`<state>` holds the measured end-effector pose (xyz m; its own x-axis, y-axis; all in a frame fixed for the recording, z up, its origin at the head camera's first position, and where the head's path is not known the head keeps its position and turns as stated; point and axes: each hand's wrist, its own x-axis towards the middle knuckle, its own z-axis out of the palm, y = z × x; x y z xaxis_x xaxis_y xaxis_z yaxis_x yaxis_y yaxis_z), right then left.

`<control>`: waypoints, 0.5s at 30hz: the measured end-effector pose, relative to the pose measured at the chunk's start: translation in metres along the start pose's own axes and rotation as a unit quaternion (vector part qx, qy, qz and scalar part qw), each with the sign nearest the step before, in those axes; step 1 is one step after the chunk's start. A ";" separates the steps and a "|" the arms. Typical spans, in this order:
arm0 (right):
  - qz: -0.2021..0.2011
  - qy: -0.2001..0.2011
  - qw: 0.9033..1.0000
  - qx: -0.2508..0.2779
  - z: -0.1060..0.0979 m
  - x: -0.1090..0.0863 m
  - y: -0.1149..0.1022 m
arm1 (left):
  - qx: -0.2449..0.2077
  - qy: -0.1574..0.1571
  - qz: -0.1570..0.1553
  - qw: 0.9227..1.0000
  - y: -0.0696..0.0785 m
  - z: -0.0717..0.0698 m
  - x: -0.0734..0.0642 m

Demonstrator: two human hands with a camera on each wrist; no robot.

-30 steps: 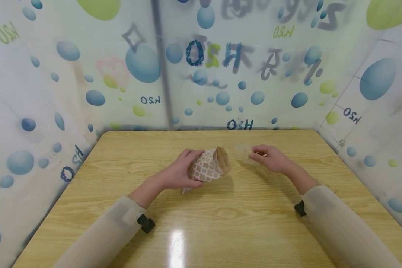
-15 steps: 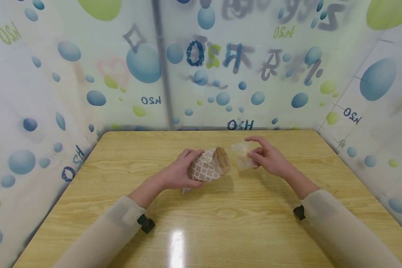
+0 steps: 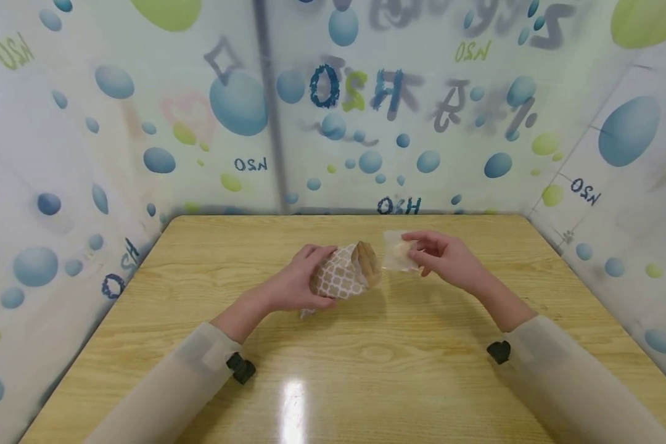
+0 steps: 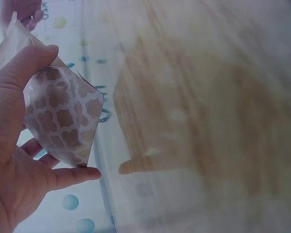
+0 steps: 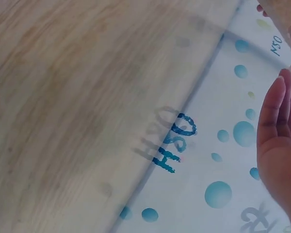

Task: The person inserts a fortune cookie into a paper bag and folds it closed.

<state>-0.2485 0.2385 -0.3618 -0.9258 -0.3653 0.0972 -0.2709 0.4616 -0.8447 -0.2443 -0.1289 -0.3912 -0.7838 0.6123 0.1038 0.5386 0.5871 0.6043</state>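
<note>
A brown paper bag [image 3: 337,276] with a white lattice print lies on its side in my left hand [image 3: 295,285], thumb below and fingers above. Its gaping mouth faces right. The left wrist view shows the patterned bottom of the bag [image 4: 63,119] between the thumb and fingers. My right hand [image 3: 452,260] pinches a small clear packet [image 3: 393,254] just right of the mouth, apart from it. Something pale and roundish shows inside the packet. In the right wrist view, the right hand [image 5: 279,145] sits at the edge, hiding most of the packet.
Both hands are above a wood-grain table [image 3: 333,364], near its far half. A patterned wall covering [image 3: 449,154] with blue and green drops rises behind the table and along both sides. A dark strap mount [image 3: 241,367] sits on the left sleeve, another mount [image 3: 499,352] on the right.
The blurred packet has become clear. Since half a second ago it has turned and shifted up slightly, and the raised right index finger has come down towards it. The left hand and bag stay put.
</note>
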 end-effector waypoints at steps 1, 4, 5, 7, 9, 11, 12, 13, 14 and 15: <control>-0.005 -0.004 1.000 0.005 0.000 -0.001 -0.002 | 0.001 -0.001 -0.001 1.000 0.000 0.000 0.000; -0.022 -0.019 1.000 0.008 0.002 -0.002 -0.009 | 0.002 -0.002 -0.003 1.000 0.001 -0.002 0.000; -0.027 -0.026 0.999 0.005 0.003 -0.002 -0.010 | 0.002 -0.002 -0.003 1.000 0.001 -0.002 0.000; -0.037 -0.039 0.999 0.001 0.006 -0.002 -0.013 | 0.001 -0.002 -0.004 1.000 0.001 -0.002 0.000; -0.049 -0.055 0.997 0.000 0.010 -0.002 -0.017 | 0.001 -0.004 -0.004 1.000 0.001 -0.001 0.000; -0.056 -0.064 0.996 0.000 0.014 -0.002 -0.019 | 0.001 -0.005 -0.004 1.000 0.000 0.000 0.000; -0.058 -0.067 0.996 -0.001 0.016 -0.002 -0.021 | 0.001 -0.006 -0.004 1.000 0.001 0.000 0.000; -0.061 -0.068 0.996 -0.004 0.018 -0.002 -0.022 | 0.000 -0.007 -0.003 1.000 0.001 0.001 0.000; -0.063 -0.070 0.995 -0.011 0.020 -0.001 -0.023 | -0.001 -0.008 -0.003 1.000 0.001 0.001 0.001; -0.062 -0.070 0.995 -0.019 0.021 -0.001 -0.024 | -0.003 -0.009 -0.003 1.000 0.001 0.002 0.001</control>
<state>-0.2357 0.2104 -0.3524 -0.8393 -0.5295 0.1234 -0.3932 0.4344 -0.8103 -0.2435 -0.1268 -0.3915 -0.7811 0.6185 0.0855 0.5322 0.5880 0.6091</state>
